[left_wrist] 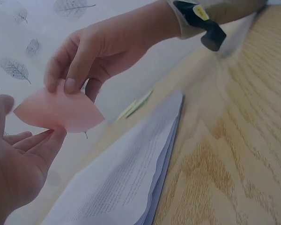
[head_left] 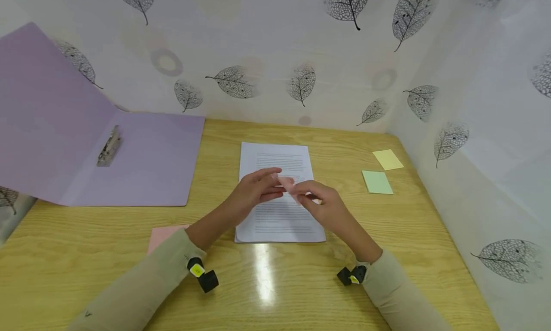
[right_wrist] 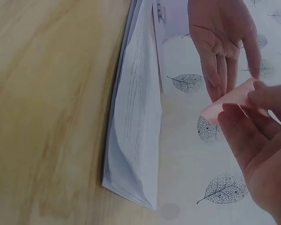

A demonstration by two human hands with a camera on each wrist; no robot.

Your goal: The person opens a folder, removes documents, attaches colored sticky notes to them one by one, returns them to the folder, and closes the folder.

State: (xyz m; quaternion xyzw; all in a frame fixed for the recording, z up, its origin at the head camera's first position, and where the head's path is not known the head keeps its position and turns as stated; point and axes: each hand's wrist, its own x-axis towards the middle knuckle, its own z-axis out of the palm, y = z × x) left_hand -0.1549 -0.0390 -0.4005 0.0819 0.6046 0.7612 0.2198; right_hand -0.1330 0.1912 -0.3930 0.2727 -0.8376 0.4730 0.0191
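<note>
A pink sticky note (left_wrist: 61, 110) is bent in a curve between my two hands, above a stack of printed paper (head_left: 275, 226). My right hand (head_left: 325, 204) pinches the note between thumb and fingers. Opposite it, my left hand (head_left: 257, 190) has its fingers extended, their tips touching the note's underside in the left wrist view. The left thumb stands apart from the fingers, near one corner of the note. Printed lines cover the top sheet, and in the right wrist view its near corner curls slightly.
An opened purple folder (head_left: 159, 163) with a metal clip (head_left: 110, 147) lies at the left. A pink paper piece (head_left: 162, 236) is partly under the left sleeve. Yellow (head_left: 388, 159) and green sticky notes (head_left: 377, 182) lie at the right. Leaf-patterned sheeting (head_left: 267, 44) borders the table.
</note>
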